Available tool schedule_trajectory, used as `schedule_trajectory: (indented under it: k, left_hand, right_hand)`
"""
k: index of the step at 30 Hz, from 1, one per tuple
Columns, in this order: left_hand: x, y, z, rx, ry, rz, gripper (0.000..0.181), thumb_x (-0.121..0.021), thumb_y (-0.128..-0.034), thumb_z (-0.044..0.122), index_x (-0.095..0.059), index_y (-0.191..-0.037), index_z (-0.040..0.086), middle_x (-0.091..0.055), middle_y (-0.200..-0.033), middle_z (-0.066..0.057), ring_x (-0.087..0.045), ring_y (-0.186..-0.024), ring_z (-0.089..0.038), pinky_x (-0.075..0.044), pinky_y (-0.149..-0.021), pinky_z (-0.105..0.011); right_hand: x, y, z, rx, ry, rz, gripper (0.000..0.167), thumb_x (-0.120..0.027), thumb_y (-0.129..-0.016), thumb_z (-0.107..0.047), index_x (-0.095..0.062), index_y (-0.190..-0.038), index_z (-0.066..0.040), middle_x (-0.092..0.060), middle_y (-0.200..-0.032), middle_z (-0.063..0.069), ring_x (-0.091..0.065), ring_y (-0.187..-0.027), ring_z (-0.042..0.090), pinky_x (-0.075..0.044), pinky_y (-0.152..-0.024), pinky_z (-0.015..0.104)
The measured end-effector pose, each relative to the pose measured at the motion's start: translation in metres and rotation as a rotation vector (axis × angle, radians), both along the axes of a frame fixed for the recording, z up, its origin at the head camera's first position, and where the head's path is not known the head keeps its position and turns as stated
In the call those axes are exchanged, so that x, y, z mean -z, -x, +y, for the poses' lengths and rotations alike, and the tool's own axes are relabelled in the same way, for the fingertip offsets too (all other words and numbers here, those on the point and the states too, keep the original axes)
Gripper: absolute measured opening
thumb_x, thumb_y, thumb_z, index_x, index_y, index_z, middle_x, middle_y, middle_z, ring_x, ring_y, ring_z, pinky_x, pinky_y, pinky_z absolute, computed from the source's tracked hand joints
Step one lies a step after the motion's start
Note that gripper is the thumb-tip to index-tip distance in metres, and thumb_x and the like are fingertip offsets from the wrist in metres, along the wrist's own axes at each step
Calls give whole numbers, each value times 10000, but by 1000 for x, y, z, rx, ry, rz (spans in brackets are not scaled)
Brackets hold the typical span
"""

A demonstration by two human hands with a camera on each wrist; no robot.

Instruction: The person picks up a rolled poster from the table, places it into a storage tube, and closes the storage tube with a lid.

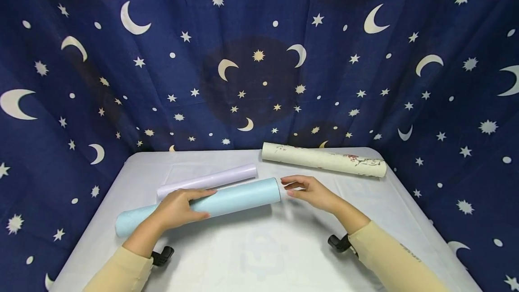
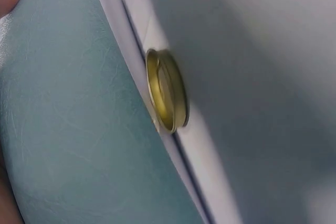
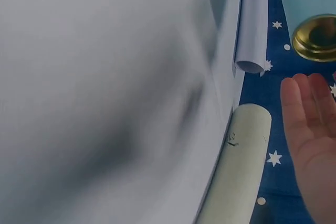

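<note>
A light blue wallpaper roll (image 1: pixel 243 196) is lifted at a slant above the table, its shadow lying beneath it. My left hand (image 1: pixel 180 206) grips its middle, with fingers over the top and thumb on the near side. My right hand (image 1: pixel 310 193) is off the roll's right end, fingers slightly bent and holding nothing. In the right wrist view a round gold piece (image 3: pixel 317 38) shows at the roll's end. A gold ring-shaped piece (image 2: pixel 169 92) appears beside the roll in the left wrist view; whether they are the same piece I cannot tell.
Behind the blue roll lies a thinner lavender roll (image 1: pixel 208 181). A cream roll with a blossom pattern (image 1: pixel 324 160) lies along the back right of the white-covered table (image 1: pixel 259 256). A dark blue curtain (image 1: pixel 259 57) with moons and stars encloses the back and sides.
</note>
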State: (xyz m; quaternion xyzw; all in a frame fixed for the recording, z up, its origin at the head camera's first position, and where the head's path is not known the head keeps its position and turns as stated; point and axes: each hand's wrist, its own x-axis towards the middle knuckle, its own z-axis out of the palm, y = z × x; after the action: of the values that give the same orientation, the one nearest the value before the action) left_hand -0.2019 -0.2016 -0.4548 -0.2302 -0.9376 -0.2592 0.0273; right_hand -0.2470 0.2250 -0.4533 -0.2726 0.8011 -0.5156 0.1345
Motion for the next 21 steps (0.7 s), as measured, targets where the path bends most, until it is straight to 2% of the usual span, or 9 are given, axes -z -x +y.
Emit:
schedule_trajectory:
  k: [6,13,21]
  left_hand:
    - [-7,5,-6,-4,32,26,636,-840,-748,537,-631,-1339,430,-655,-1296,123,-634,-1167,-207,-521,-902,-468]
    - [-15,13,-12,-11,10,10,644,-858,-751,488,-628,-1348,415,-663,-1300,47,-643,-1145,-210,-524,-889,-456]
    - [-26,28,-24,-42,41,11,642,-852,-758,487,-614,-1352,441,-671,-1282,67,-644,-1040,-145,-507,-821,-392]
  right_hand:
    - [-7,4,11,31,-47,63,383,-638,-996,-158,-598,-1364,-64,-591,-1356,194,-589,-1215,351,-514,-953,305]
    - [-17,9,27,40,-110,172,368,-649,-992,-175,-623,-1314,1,-617,-1317,202,-600,-1182,388,-529,-949,350]
    - [-29,17,46,81,-162,215,334,-661,-984,-177,-655,-1274,-11,-636,-1285,161,-598,-1176,385,-544,-930,368]
